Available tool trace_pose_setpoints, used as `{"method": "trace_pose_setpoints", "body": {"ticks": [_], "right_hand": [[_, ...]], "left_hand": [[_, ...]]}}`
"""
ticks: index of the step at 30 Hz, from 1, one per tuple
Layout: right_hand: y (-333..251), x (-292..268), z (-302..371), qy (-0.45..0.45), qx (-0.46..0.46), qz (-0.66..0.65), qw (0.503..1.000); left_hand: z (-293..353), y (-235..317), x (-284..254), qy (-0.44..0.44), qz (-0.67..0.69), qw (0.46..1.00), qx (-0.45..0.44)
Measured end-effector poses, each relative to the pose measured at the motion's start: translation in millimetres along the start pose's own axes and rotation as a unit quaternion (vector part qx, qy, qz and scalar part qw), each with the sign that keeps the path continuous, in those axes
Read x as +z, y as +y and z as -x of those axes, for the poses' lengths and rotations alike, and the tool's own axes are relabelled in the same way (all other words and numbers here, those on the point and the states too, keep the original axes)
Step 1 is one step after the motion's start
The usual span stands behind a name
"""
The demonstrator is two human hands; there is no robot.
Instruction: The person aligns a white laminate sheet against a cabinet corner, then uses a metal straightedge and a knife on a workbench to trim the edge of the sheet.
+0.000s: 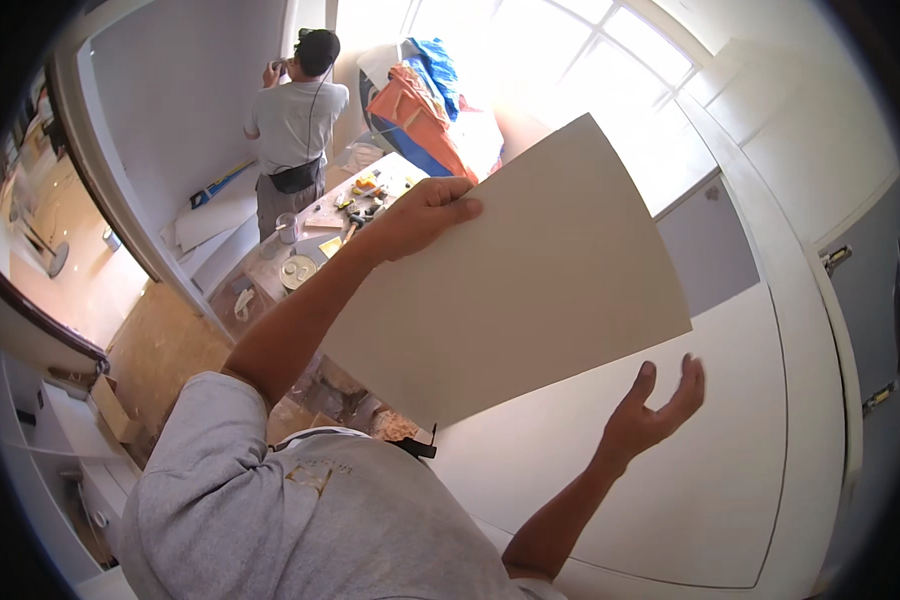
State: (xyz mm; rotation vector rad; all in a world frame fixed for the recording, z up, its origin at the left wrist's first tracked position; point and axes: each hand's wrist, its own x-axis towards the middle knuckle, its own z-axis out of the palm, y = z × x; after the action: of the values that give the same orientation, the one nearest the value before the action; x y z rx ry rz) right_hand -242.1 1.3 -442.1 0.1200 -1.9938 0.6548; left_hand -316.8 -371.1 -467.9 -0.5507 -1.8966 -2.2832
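Observation:
My left hand [432,215] is closed on the upper left edge of a flat off-white panel [530,270], thumb lying on the near face. The panel hangs tilted in front of me and hides part of what lies behind it. Below the panel's lower right corner is my right hand [650,410], holding nothing, with thumb and fingers apart. A small gap shows between this hand and the panel's edge. Behind and below my right hand stretches a large white cabinet front [660,510] with a thin dark seam.
A worktable [265,265] with scattered tools and a round tin [297,271] stands beyond my left arm. Past it another person [295,130] faces the wall. Orange and blue sheeting [420,110] is heaped near the window. Grey cabinet doors with metal hinges [837,259] are at right.

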Motion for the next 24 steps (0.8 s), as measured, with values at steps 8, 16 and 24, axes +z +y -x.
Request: {"method": "trace_pose_setpoints", "body": {"ticks": [8, 16, 24], "right_hand": [[-55, -40, -49, -0.183, 0.001, -0.046, 0.982], [-64, -85, -7, -0.045, 0.144, -0.175, 0.973], [-70, -197, 43, 0.321, 0.096, -0.272, 0.902]], "left_hand": [[-1, 31, 36, -0.119, -0.190, 0.973, 0.050], [-16, 115, 70, 0.087, -0.500, 0.758, 0.411], [-50, 59, 80, 0.308, -0.308, 0.852, 0.291]]}}
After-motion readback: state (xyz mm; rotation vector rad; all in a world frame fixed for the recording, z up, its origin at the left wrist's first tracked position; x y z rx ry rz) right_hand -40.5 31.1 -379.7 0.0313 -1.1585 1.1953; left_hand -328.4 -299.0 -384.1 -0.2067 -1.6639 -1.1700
